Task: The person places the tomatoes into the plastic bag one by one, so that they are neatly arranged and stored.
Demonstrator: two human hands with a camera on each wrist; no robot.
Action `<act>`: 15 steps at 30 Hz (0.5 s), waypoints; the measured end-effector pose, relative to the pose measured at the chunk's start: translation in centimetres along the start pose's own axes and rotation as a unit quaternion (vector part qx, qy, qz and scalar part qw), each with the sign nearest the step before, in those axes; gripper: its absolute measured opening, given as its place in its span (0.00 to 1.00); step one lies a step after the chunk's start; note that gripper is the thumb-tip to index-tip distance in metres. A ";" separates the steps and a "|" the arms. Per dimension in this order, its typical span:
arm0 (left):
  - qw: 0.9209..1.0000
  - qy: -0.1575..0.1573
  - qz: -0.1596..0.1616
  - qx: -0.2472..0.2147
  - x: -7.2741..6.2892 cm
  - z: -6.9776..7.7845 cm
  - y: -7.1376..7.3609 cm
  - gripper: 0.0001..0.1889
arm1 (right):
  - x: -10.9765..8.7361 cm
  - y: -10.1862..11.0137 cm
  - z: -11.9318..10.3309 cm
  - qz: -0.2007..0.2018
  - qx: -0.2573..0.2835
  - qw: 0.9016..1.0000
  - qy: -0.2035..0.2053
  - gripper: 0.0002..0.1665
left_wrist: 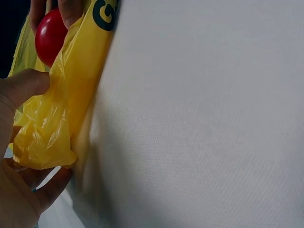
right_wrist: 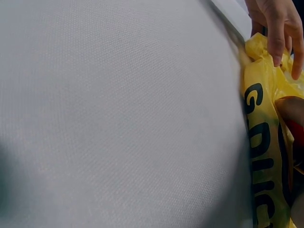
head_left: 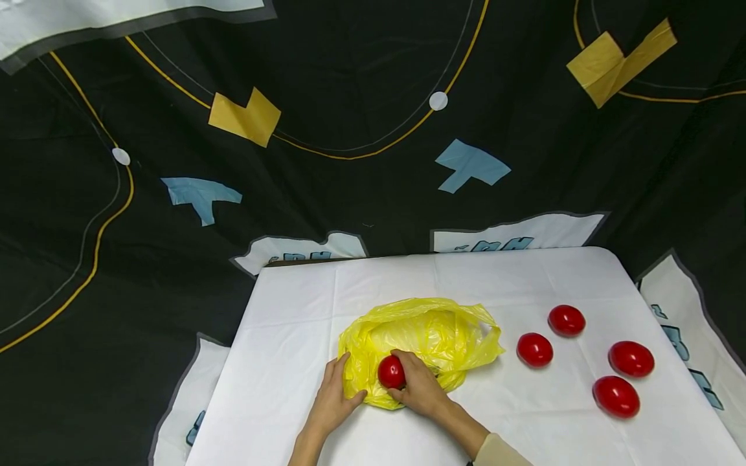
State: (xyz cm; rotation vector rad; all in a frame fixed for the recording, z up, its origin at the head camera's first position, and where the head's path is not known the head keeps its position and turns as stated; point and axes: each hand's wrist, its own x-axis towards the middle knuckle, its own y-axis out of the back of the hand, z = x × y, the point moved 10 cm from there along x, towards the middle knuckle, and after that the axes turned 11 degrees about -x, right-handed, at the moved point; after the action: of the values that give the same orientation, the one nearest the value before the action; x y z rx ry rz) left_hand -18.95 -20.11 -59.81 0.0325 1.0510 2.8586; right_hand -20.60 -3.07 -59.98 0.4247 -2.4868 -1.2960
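A glossy red, tomato-like ball (head_left: 391, 371) is pinched between thumb and fingers of my right hand (head_left: 421, 386), over the near-left part of a crinkled yellow plastic bag (head_left: 428, 333). The ball (left_wrist: 50, 38) appears at the bag's opening in the left wrist view, partly hidden by the bag's edge. My left hand (head_left: 336, 400) grips the left end of the bag, with the thumb on one side and the fingers on the other. Dark printed letters show along the bag's near side (right_wrist: 261, 142) in the right wrist view, where my right hand is mostly cut off.
Several more glossy red balls lie on the white-covered table (head_left: 297, 304) to the right of the bag, among them one ball (head_left: 535, 350) closest to it. A black curtain (head_left: 350, 194) with tape patches hangs behind the table's far edge.
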 end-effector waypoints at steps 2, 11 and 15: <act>1.000 0.008 -0.003 -0.003 0.0 -0.1 0.0 0.46 | 0.0 -0.1 0.0 0.000 -0.004 1.000 0.000 0.45; 1.000 0.008 -0.004 -0.008 0.0 -0.1 0.0 0.46 | -0.1 -0.2 0.0 -0.005 -0.012 1.000 0.001 0.45; 1.000 0.008 -0.004 -0.008 0.1 -0.1 0.0 0.46 | 0.0 -0.1 0.0 -0.002 -0.013 1.000 0.003 0.46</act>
State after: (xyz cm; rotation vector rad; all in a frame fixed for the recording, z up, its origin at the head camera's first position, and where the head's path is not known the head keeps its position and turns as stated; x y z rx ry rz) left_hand -19.09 -20.17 -59.91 0.0043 1.0291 2.8653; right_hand -20.61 -3.16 -60.03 0.4277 -2.4624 -1.3247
